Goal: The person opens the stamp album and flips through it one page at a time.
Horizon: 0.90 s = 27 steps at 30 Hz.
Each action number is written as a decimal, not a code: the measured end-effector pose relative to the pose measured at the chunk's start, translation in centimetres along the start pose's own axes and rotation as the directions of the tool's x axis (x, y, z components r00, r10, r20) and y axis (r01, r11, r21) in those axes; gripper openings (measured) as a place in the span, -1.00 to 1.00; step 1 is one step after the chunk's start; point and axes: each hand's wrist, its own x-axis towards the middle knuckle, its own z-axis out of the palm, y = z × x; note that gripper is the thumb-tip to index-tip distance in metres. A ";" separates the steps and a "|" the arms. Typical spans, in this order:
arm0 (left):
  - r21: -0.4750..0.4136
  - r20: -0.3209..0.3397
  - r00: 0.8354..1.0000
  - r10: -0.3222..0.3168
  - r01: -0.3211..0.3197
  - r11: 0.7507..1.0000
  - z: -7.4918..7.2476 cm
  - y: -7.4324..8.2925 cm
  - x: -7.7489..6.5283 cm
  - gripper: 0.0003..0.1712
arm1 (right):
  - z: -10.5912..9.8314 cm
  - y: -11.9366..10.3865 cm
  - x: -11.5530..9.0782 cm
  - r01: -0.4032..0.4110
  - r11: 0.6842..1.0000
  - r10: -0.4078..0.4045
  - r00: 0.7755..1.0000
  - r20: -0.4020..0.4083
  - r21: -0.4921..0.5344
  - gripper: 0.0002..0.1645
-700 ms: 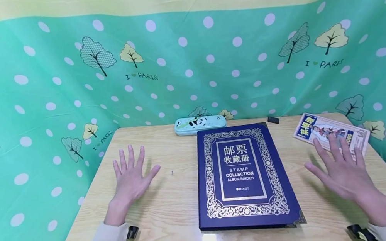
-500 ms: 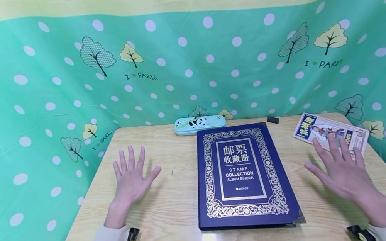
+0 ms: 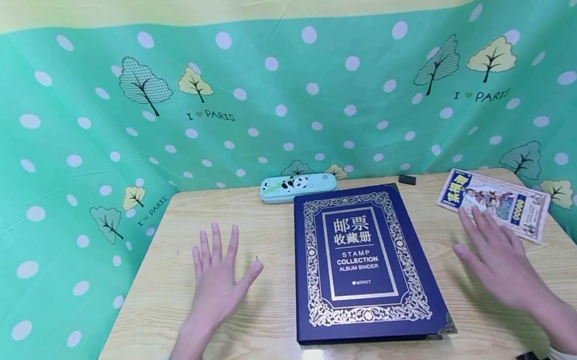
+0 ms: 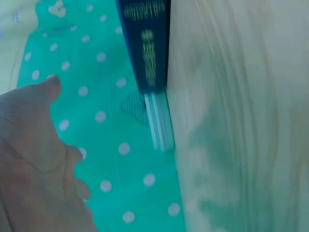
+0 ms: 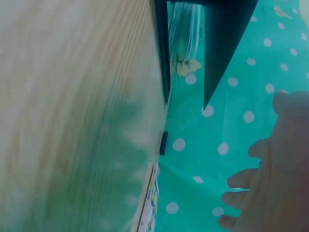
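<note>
A dark blue stamp album binder (image 3: 364, 312) with silver ornament lies closed in the middle of the table. To its left my left hand (image 3: 217, 285) hovers over the wood, fingers straight and spread. On the other side my right hand (image 3: 505, 266) is held above the table, palm down, its fingertips overlapping a printed booklet (image 3: 523, 212) in the head view. Both hands hold nothing. The album's spine (image 4: 147, 53) shows in the left wrist view, beyond my left hand (image 4: 38, 159). In the right wrist view my right hand (image 5: 273, 179) appears with fingers extended, apart from the album.
A light blue panda pencil case (image 3: 299, 187) sits behind the album at the table's back edge. A small black block (image 3: 407, 179) lies right of it. Green polka-dot cloth (image 3: 241, 121) hangs behind and at both sides of the wooden table (image 3: 149, 309).
My left hand has shifted to the right, toward the album. The right hand's fingers have drawn closer together and tipped slightly left. The album and other objects stay in place.
</note>
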 end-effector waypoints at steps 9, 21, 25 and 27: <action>-0.191 0.046 0.997 0.060 -0.050 0.980 1.7 3.6 -2.1 0.11 | 0.4 -2.4 -0.1 -0.010 0.960 0.016 1.000 -0.019 0.281 -0.05; -0.389 0.205 0.977 0.061 0.024 0.921 4.0 6.9 -4.2 0.17 | 2.5 -4.3 -0.6 -0.049 0.875 0.042 0.999 0.026 0.482 0.02; -0.426 0.230 0.971 0.068 0.038 0.904 4.7 7.3 -4.6 0.18 | 3.1 -4.4 -0.8 -0.052 0.772 0.035 0.999 0.039 0.634 -0.06; -0.423 0.242 0.967 0.076 0.035 0.905 5.0 7.4 -4.7 0.18 | 3.3 -4.5 -0.9 -0.054 0.732 0.035 0.999 0.042 0.679 -0.10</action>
